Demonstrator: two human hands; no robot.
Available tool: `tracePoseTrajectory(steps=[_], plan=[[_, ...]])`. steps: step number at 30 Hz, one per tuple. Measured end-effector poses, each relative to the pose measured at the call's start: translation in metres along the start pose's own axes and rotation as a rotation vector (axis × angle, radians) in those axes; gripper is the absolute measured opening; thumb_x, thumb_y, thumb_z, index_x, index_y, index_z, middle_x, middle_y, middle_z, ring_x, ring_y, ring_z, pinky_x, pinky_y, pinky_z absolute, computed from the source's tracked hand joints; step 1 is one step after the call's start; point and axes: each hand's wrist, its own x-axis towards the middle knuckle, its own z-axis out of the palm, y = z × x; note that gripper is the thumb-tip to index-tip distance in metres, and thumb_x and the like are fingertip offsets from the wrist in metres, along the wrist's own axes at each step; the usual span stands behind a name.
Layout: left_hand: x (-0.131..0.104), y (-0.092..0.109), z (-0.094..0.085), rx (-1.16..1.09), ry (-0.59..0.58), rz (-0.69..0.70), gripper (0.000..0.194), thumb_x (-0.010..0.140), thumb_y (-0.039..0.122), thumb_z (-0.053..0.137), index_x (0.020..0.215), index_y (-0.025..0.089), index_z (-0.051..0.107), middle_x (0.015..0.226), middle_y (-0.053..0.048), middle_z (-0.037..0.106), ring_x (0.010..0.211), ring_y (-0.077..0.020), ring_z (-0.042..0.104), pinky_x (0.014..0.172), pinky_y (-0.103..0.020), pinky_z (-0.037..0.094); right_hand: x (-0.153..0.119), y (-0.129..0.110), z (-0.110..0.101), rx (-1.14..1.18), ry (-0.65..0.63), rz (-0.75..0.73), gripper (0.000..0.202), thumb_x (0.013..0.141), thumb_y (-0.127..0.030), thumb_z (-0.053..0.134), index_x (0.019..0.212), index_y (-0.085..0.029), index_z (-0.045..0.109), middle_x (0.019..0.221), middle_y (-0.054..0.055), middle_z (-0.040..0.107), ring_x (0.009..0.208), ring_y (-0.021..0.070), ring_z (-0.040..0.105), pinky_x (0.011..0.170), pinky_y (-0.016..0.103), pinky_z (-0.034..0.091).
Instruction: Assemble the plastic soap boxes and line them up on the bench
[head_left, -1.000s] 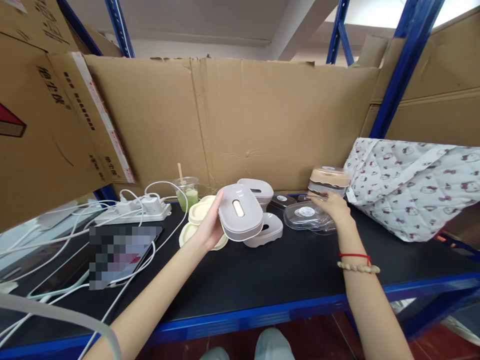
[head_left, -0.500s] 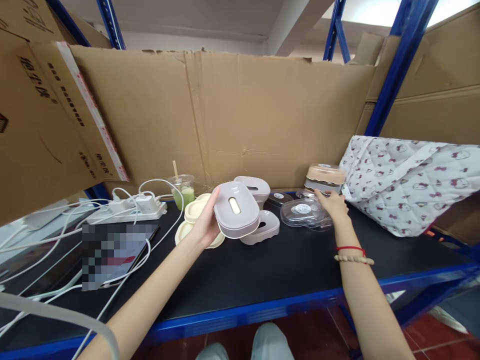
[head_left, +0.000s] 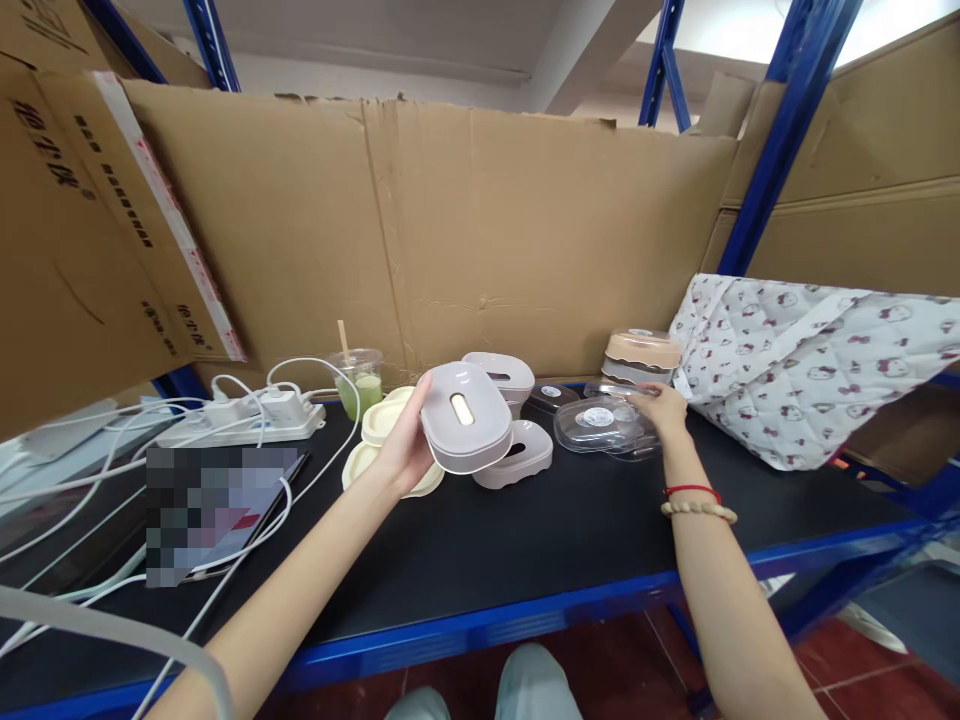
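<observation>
My left hand (head_left: pixel 409 448) grips a grey oval plastic box part (head_left: pixel 486 425) with a slot in its top, held tilted above the table. Two more grey slotted parts lie behind it: one at the back (head_left: pixel 517 372) and one nearer (head_left: pixel 531 455). Cream oval parts (head_left: pixel 379 425) sit partly behind my left hand. At the right, my right hand (head_left: pixel 666 408) has its fingers closed on the edge of a clear plastic lid (head_left: pixel 611 389). Other clear lids (head_left: pixel 577 430), some with a round white label, lie just below it. Beside that hand stands a peach-and-grey box stack (head_left: pixel 641 350).
A cup of green drink (head_left: pixel 367 385) with a straw stands at the back left. White cables, a power strip (head_left: pixel 247 425) and a tablet (head_left: pixel 225 520) fill the left side. A quilted patterned bag (head_left: pixel 810 370) leans at the right. Cardboard (head_left: pixel 450 230) walls the back.
My right hand has drawn slightly away from the peach-and-grey stack, raising a clear lid by its edge. My left hand keeps the grey box part in about the same place.
</observation>
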Motion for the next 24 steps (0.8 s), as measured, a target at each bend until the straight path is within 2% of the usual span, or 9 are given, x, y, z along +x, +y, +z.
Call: tracePoseTrajectory(steps=[4, 7, 11, 16, 20, 24], plan=[[0.000, 0.001, -0.001, 0.017, -0.016, -0.027, 0.038, 0.090, 0.033, 0.048, 0.122, 0.014, 0.058, 0.079, -0.005, 0.074, 0.068, -0.0169, 0.069, 0.067, -0.025, 0.056, -0.005, -0.004, -0.002, 0.067, 0.132, -0.077, 0.024, 0.063, -0.023, 0.065, 0.085, -0.015, 0.070, 0.073, 0.007, 0.063, 0.078, 0.0254, 0.061, 0.073, 0.037, 0.048], [0.000, 0.000, -0.002, 0.026, -0.054, -0.032, 0.038, 0.089, 0.027, 0.048, 0.124, 0.015, 0.056, 0.076, -0.004, 0.073, 0.061, -0.0149, 0.068, 0.064, -0.023, 0.056, -0.010, -0.007, -0.001, 0.108, 0.231, -0.089, 0.023, 0.068, -0.023, 0.059, 0.086, -0.014, 0.070, 0.077, 0.008, 0.060, 0.078, 0.0248, 0.059, 0.075, 0.039, 0.047], [0.000, -0.002, -0.003, 0.047, -0.085, -0.050, 0.034, 0.087, 0.018, 0.049, 0.120, 0.013, 0.057, 0.072, -0.002, 0.073, 0.056, -0.0136, 0.067, 0.060, -0.022, 0.056, -0.018, -0.012, -0.002, 0.077, 0.231, -0.045, 0.016, 0.070, -0.024, 0.059, 0.080, -0.017, 0.069, 0.092, 0.009, 0.058, 0.085, 0.0251, 0.058, 0.081, 0.041, 0.045], [0.000, -0.005, -0.004, 0.065, -0.099, -0.061, 0.034, 0.083, 0.014, 0.053, 0.117, 0.011, 0.058, 0.074, -0.004, 0.073, 0.057, -0.0133, 0.066, 0.061, -0.021, 0.056, -0.026, -0.019, -0.009, -0.057, 0.183, -0.075, 0.018, 0.074, -0.027, 0.057, 0.083, -0.016, 0.067, 0.108, 0.015, 0.057, 0.109, 0.0325, 0.048, 0.091, 0.047, 0.038], [0.003, -0.007, -0.006, 0.055, -0.145, -0.049, 0.033, 0.080, 0.013, 0.058, 0.113, 0.012, 0.060, 0.075, -0.004, 0.072, 0.058, -0.0120, 0.065, 0.061, -0.020, 0.055, -0.023, -0.019, -0.011, -0.037, 0.036, -0.076, 0.017, 0.076, -0.024, 0.053, 0.089, -0.019, 0.063, 0.096, 0.010, 0.065, 0.096, 0.0281, 0.057, 0.088, 0.044, 0.042], [0.005, -0.010, -0.008, 0.045, -0.174, -0.029, 0.032, 0.080, 0.013, 0.060, 0.112, 0.017, 0.059, 0.085, -0.002, 0.072, 0.064, -0.0110, 0.066, 0.063, -0.021, 0.055, -0.020, -0.015, -0.010, -0.043, -0.058, -0.102, 0.029, 0.071, -0.011, 0.050, 0.094, -0.023, 0.063, 0.088, 0.005, 0.069, 0.091, 0.0256, 0.062, 0.082, 0.039, 0.046]])
